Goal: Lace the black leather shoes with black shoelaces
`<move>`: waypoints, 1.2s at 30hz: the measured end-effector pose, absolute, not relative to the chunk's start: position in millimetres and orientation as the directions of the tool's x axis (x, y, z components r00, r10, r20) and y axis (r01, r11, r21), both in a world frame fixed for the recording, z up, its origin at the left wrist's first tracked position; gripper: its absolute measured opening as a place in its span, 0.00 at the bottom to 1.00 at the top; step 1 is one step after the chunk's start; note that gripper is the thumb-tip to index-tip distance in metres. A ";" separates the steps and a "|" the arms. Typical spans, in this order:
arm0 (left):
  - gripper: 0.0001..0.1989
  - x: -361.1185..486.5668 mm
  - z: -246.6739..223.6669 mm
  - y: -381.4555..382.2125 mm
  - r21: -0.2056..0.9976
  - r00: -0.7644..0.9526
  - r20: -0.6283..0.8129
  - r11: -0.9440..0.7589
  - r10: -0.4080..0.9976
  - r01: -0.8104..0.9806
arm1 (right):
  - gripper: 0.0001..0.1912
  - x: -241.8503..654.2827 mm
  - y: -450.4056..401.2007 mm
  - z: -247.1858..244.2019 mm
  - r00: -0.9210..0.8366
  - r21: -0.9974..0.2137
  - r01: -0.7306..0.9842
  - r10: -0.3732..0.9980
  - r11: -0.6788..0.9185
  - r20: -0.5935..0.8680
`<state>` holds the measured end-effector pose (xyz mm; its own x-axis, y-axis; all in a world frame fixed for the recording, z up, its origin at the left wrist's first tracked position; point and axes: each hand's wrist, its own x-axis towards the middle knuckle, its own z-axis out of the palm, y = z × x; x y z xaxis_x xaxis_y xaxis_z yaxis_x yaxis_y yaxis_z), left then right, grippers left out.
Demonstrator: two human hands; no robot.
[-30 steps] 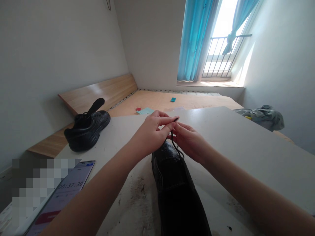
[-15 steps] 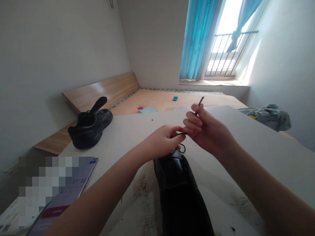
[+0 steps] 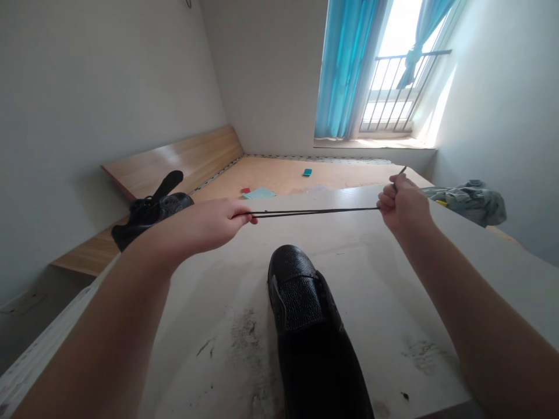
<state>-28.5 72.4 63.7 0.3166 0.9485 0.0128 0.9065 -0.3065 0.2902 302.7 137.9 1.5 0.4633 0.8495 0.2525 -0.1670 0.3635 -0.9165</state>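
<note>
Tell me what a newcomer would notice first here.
Likely the thin black doubled lace, stretched taut between the left hand and right hand. Below it, a black leather shoe points away on the stained white tabletop. Bright blue curtains flank the window behind.

Lace (image 3: 314, 211) spans left grip (image 3: 252, 217) to right grip (image 3: 391, 189), above desk (image 3: 196, 326). Near shoe (image 3: 301, 297) on desk, below and between grips. Far shoe (image 3: 174, 205) left of left grip, partly behind forearm. Bed (image 3: 353, 173) beyond both grips; clothes (image 3: 476, 203) right of right grip.
</note>
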 end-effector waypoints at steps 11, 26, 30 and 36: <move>0.21 3.1 60.1 62.0 0.483 0.452 0.078 -0.430 0.889 0.762 | 0.13 215.2 87.6 -4.1 -0.128 -0.929 -0.049 0.920 0.367 0.370; 0.10 40.4 29.5 57.7 0.622 0.218 0.476 -0.502 0.852 0.601 | 0.18 184.3 61.6 -14.8 -0.238 -0.924 -0.375 0.956 0.070 0.169; 0.09 42.6 27.7 60.3 0.680 0.180 0.414 -0.435 0.892 0.590 | 0.17 184.9 64.3 -19.7 -0.180 -0.945 -0.312 0.970 0.098 0.161; 0.10 19.0 46.5 69.0 0.851 0.128 0.335 -0.358 0.934 0.385 | 0.16 215.7 80.4 -1.6 -0.174 -0.970 -0.207 0.971 0.125 0.163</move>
